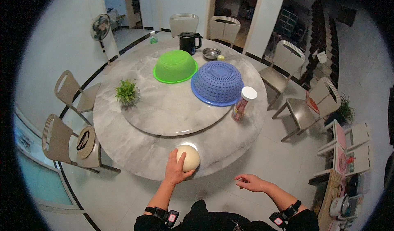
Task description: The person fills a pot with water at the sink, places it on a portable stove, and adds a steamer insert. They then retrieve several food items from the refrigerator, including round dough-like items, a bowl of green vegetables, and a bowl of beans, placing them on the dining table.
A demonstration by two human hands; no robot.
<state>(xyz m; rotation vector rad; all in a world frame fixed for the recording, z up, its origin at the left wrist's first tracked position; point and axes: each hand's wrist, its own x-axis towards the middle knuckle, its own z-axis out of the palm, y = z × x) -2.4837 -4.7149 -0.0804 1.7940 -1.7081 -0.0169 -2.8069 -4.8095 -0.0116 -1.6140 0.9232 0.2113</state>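
Note:
My left hand (176,170) holds a smooth, cream-coloured round object (189,158) at the near edge of the round marble-patterned table (129,151). The fingers spread over its left and upper side, with the thumb along its lower side. The picture does not settle whether it is a melon or something else. To the right, my right hand (250,182) hangs in front of the table edge, fingers loosely bent, holding nothing. Beyond the left hand lies the round turntable (172,114). A clear jar with a white lid (240,108) stands to its right, with reddish contents.
On the turntable are an upturned green basin (175,65), an upturned blue plastic colander (218,81) and a small potted plant (126,92). Farther back stand a black electric kettle (187,43), a metal bowl (211,53) and a small bottle (153,37). Chairs (307,108) surround the table.

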